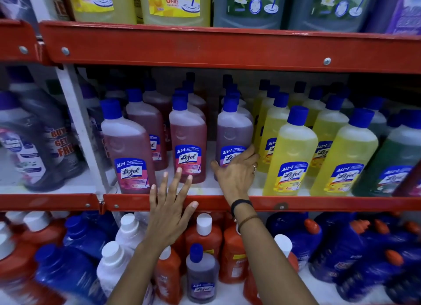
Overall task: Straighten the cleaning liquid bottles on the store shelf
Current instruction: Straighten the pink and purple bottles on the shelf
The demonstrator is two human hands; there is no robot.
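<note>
Head view shows my right hand (237, 174) wrapped around the purple Lizol bottle (234, 133) on the middle shelf (319, 203), gripping low, I judge, to square it up, while my left hand (169, 204) hovers spread and empty near the pink Lizol bottle (188, 142).

We see open shelf floor between the front pink bottle (188, 142) and the purple bottle (233, 136), a lane wide enough for fingers. A narrower gap lies between the leftmost pink bottle (128, 149) and that pink one. To the right, the yellow bottles (293, 154) stand packed close, and the red shelf beam (227, 47) overhead caps the bottle tops.
</note>
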